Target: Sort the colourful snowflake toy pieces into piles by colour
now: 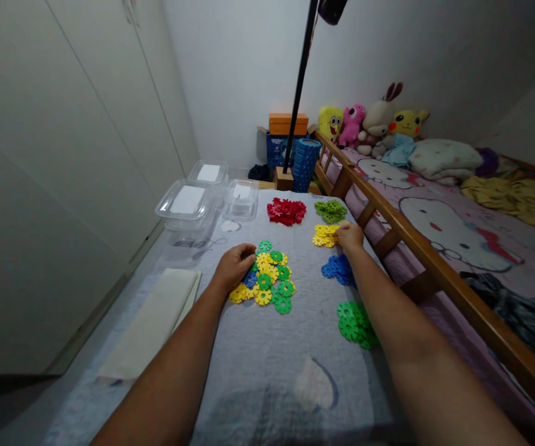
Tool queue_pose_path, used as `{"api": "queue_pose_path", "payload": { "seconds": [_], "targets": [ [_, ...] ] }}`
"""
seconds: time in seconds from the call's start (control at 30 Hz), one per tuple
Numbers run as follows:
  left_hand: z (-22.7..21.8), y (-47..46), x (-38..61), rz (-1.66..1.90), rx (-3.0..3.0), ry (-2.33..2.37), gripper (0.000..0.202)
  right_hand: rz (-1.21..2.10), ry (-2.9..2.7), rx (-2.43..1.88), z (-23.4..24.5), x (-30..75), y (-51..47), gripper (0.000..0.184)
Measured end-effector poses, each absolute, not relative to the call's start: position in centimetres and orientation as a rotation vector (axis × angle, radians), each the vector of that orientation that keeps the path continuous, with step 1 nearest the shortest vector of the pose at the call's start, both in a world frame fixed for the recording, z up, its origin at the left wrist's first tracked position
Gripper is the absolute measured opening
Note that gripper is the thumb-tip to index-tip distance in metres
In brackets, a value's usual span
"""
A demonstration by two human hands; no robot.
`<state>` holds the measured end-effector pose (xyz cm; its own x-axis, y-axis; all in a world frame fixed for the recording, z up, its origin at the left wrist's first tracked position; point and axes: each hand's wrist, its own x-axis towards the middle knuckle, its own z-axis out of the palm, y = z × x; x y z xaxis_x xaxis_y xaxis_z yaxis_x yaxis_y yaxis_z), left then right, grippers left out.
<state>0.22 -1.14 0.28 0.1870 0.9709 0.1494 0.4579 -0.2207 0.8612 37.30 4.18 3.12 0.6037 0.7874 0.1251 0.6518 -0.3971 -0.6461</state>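
My left hand (235,267) rests with curled fingers at the left edge of a mixed pile of notched plastic snowflake discs (264,265), yellow and green with some blue. Its fingertips are partly hidden, so what they pinch cannot be made out. At the far right, my right hand (351,237) has its fingers closed at the edge of a yellow snowflake disc pile (325,234). Close by lie a lime-green pile (331,211) and a blue pile (336,268). A darker green pile (354,323) sits partly behind my right forearm. Red discs (286,211) are heaped at the back.
Lidded clear plastic boxes (187,207) with white labels stand at the back left. A folded cream cloth (150,325) lies left of my left arm. The wooden bed rail (402,248) runs along the right side. A black pole (299,93) rises behind the table.
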Motion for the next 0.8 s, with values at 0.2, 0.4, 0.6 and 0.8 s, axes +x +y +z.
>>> {"api": "queue_pose_path", "payload": {
  "seconds": [0.2,0.4,0.6,0.8],
  "targets": [
    [0.3,-1.1,0.1,0.965,1.800,1.327,0.035,0.243,-1.059,-2.053,4.2,36.7,2.0,0.012],
    [-0.2,-1.0,0.1,0.974,1.786,1.324,0.039,0.443,-1.240,-1.725,6.1,31.0,-3.4,0.009],
    [0.1,-1.5,-0.3,1.115,1.827,1.475,0.039,0.492,-1.684,-1.652,4.1,24.5,-8.1,0.017],
    [0.2,-1.5,-0.2,1.092,1.884,1.556,0.038,0.301,-1.900,-1.718,1.4,21.9,-9.1,0.037]
  ]
}}
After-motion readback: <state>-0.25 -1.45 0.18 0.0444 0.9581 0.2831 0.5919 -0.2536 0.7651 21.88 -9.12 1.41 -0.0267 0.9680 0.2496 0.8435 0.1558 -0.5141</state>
